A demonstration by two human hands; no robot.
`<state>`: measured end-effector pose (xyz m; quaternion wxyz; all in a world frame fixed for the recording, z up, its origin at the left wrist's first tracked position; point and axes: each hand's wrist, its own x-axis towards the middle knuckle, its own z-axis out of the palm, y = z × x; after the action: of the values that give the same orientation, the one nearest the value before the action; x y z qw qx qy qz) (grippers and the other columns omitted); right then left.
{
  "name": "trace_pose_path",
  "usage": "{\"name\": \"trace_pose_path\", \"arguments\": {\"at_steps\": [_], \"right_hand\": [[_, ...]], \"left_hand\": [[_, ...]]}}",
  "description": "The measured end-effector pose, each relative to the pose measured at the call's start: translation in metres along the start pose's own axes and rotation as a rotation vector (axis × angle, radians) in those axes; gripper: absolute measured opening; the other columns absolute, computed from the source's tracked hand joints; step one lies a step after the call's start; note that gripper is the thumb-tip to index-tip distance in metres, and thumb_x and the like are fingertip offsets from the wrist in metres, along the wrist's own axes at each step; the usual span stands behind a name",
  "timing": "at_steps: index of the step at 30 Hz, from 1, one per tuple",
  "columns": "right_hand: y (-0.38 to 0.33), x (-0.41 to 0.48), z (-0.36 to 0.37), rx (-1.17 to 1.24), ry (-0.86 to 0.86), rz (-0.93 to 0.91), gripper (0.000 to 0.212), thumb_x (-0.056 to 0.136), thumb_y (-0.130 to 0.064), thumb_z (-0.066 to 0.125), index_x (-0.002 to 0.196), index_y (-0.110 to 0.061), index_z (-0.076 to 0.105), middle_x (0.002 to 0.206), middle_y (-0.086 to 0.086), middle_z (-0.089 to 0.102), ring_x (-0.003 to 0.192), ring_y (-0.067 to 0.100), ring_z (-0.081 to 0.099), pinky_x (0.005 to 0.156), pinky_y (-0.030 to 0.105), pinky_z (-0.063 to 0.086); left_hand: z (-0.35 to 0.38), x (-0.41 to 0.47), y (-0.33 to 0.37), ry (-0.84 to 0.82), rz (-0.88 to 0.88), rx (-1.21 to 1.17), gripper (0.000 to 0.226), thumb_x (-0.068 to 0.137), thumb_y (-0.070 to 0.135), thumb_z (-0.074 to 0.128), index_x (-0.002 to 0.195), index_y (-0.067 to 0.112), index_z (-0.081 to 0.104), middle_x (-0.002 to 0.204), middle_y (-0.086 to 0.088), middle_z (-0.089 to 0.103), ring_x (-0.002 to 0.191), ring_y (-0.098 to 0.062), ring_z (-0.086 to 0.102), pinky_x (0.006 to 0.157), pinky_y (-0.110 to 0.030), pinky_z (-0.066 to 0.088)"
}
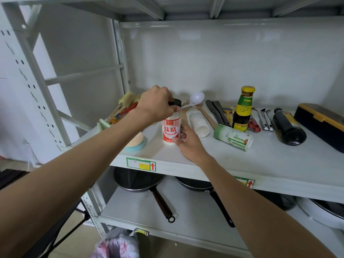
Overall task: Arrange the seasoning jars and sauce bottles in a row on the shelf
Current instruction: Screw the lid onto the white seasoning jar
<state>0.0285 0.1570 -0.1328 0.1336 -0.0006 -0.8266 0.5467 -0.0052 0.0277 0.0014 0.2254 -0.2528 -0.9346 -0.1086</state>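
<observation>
— What's the biggest thing here?

— The white metal shelf [232, 164]. Its lower tier carries two dark frying pans [138, 180].

— And on the upper tier?

— At the right end, a dark lidded box [320, 120], shut, contents hidden. Beside it a dark sauce bottle [288, 125] lies on its side. A yellow-capped sauce bottle [243, 108] stands upright, dark liquid in it. A green-and-white seasoning jar [233, 137] lies tipped over in front of it; a white jar [199, 123] lies further left.

— The hands?

— Both are on the upright red-and-white seasoning jar [171, 130], filled with something white. The left hand [157, 104] is closed over its black cap; the right hand [188, 140] has its fingers wrapped around the base.
</observation>
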Motion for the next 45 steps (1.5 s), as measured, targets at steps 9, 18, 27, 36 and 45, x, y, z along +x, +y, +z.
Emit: {"name": "trace_pose_path", "arguments": {"at_steps": [9, 18, 27, 36, 45], "right_hand": [[-0.003, -0.003, -0.002, -0.079, 0.005, -0.018, 0.047, 0.094, -0.023, 0.062, 0.138, -0.018, 0.046, 0.133, 0.002, 0.059, 0.12, 0.018, 0.055, 0.106, 0.038, 0.043], [-0.008, -0.007, -0.002, -0.071, 0.015, 0.034, 0.049, 0.092, -0.023, 0.065, 0.137, -0.016, 0.046, 0.134, 0.003, 0.059, 0.121, 0.019, 0.056, 0.105, 0.037, 0.043], [-0.024, -0.015, -0.021, -0.064, 0.234, -0.026, 0.032, 0.082, 0.01, 0.054, 0.109, -0.001, 0.065, 0.102, 0.008, 0.065, 0.094, 0.019, 0.061, 0.082, 0.022, 0.051], [-0.057, 0.04, -0.083, -0.57, 0.285, 0.154, 0.009, 0.078, -0.013, 0.058, 0.083, -0.011, 0.051, 0.111, 0.017, 0.06, 0.103, 0.036, 0.06, 0.067, 0.03, 0.038], [-0.051, 0.06, -0.079, -0.586, 0.015, 0.292, 0.05, 0.082, -0.036, 0.069, 0.125, -0.014, 0.055, 0.114, 0.007, 0.06, 0.088, 0.02, 0.052, 0.061, 0.025, 0.038]], "left_hand": [[0.004, 0.002, -0.002, 0.042, -0.001, 0.02, 0.055, 0.076, 0.063, 0.063, 0.108, 0.019, 0.071, 0.094, -0.011, 0.064, 0.082, -0.032, 0.062, 0.062, -0.03, 0.041], [0.005, -0.001, -0.002, 0.052, -0.001, 0.027, 0.05, 0.078, 0.061, 0.062, 0.103, 0.019, 0.072, 0.085, -0.007, 0.061, 0.073, -0.027, 0.057, 0.057, -0.03, 0.037], [0.003, -0.007, 0.002, 0.045, -0.006, 0.004, 0.045, 0.082, 0.055, 0.063, 0.103, 0.016, 0.072, 0.08, -0.006, 0.058, 0.074, -0.03, 0.059, 0.056, -0.032, 0.038], [0.003, -0.01, 0.007, 0.053, -0.034, -0.038, 0.039, 0.085, 0.047, 0.063, 0.108, 0.016, 0.071, 0.091, -0.009, 0.07, 0.078, -0.029, 0.062, 0.059, -0.031, 0.042], [0.008, -0.009, 0.008, 0.07, -0.051, -0.005, 0.038, 0.086, 0.047, 0.062, 0.105, 0.015, 0.069, 0.091, -0.008, 0.069, 0.075, -0.028, 0.062, 0.057, -0.031, 0.043]]}}
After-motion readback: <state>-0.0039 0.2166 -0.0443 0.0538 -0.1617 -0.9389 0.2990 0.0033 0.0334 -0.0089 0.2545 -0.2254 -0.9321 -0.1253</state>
